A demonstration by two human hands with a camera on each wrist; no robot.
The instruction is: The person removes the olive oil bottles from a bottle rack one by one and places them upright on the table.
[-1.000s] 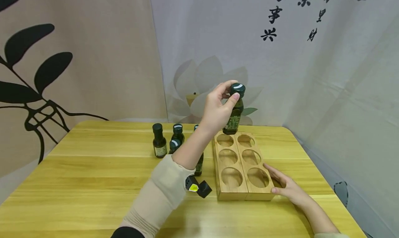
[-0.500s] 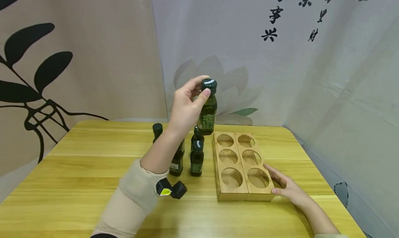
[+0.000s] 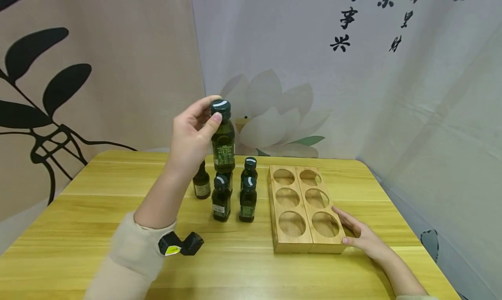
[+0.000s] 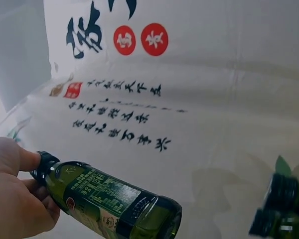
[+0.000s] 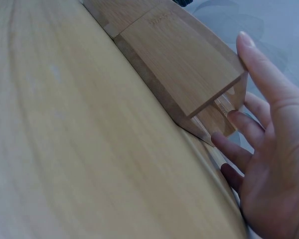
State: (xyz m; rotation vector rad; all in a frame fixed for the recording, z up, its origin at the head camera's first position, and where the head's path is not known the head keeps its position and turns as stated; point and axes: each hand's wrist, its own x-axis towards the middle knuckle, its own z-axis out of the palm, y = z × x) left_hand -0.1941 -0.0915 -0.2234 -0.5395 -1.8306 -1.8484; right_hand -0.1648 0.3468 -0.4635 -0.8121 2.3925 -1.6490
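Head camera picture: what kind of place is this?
Probably a small set-up indoor work corner, not a real kitchen: printed cloth backdrops hang close behind a wooden table holding little green bottles and a wooden tray with holes.

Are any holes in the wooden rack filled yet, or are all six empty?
All six are empty: the wooden rack shows bare round holes, and the bottle is held in the air by the left hand.

Left hand (image 4: pixel 12 191) pinches the green bottle (image 4: pixel 109 201) by its cap — other bottle tops (image 4: pixel 281 206) blurred at right, w/ printed cloth behind.
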